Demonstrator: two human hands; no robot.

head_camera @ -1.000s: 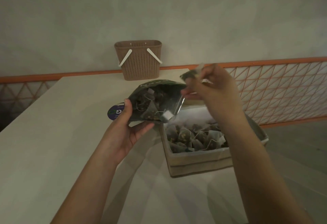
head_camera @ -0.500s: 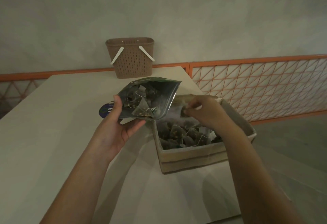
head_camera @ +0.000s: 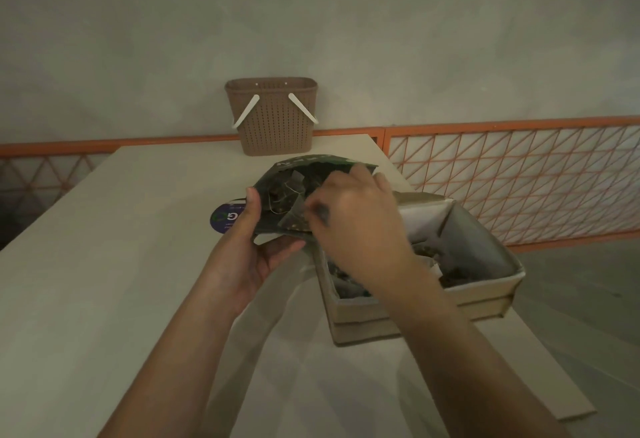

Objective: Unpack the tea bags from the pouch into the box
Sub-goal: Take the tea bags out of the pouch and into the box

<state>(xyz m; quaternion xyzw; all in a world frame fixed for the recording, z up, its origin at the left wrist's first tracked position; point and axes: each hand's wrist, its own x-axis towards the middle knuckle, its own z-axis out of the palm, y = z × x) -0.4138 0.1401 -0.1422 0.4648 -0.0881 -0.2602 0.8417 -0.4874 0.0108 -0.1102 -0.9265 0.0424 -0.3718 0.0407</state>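
The dark pouch [head_camera: 294, 195] is held above the desk [head_camera: 104, 281], just left of the box [head_camera: 398, 309], its open mouth turned toward the camera so that pyramid tea bags [head_camera: 294, 219] and their strings show inside. The left hand [head_camera: 249, 257] grips the pouch's lower left edge, thumb on top and fingers curled beneath. The right hand [head_camera: 356, 216] reaches into the mouth of the pouch; its fingers are blurred and partly hidden, so whether they pinch a tea bag cannot be told. The box stands open on the desk under the right forearm, with more tea bags lying in it. Behind the left thumb lies a round purple label [head_camera: 223, 221]. At the desk's far edge stands a brown woven basket [head_camera: 273, 119] before an orange railing [head_camera: 512, 174].
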